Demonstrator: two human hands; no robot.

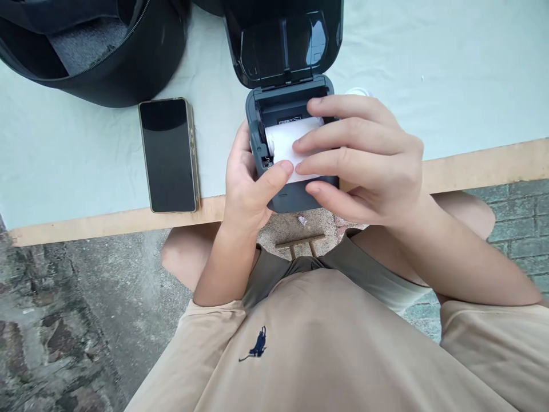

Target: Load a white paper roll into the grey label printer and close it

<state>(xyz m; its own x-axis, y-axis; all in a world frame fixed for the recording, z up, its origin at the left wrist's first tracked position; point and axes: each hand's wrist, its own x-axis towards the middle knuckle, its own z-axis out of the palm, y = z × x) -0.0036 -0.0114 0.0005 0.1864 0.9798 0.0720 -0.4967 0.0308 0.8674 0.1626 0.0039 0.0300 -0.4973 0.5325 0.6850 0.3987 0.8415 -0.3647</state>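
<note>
A small dark grey label printer [292, 200] is held over the table's front edge, its glossy black lid [278, 48] swung up and back. Inside its bay lies a white paper roll [283, 137], with paper drawn toward the front. My left hand [246, 183] grips the printer's left side, its thumb pressing on the paper. My right hand [369, 154] comes from the right with fingers spread. Some of its fingertips touch the roll and paper, and its thumb is near the printer's front. The roll's right end is hidden behind these fingers.
On the pale-covered table [463, 74], a smartphone [168, 154] with a dark screen lies left of the printer. An unzipped black bag [146, 57] stands at the upper left. A white round object [359, 91] shows partly behind my right hand. The wooden table edge [484, 166] runs below.
</note>
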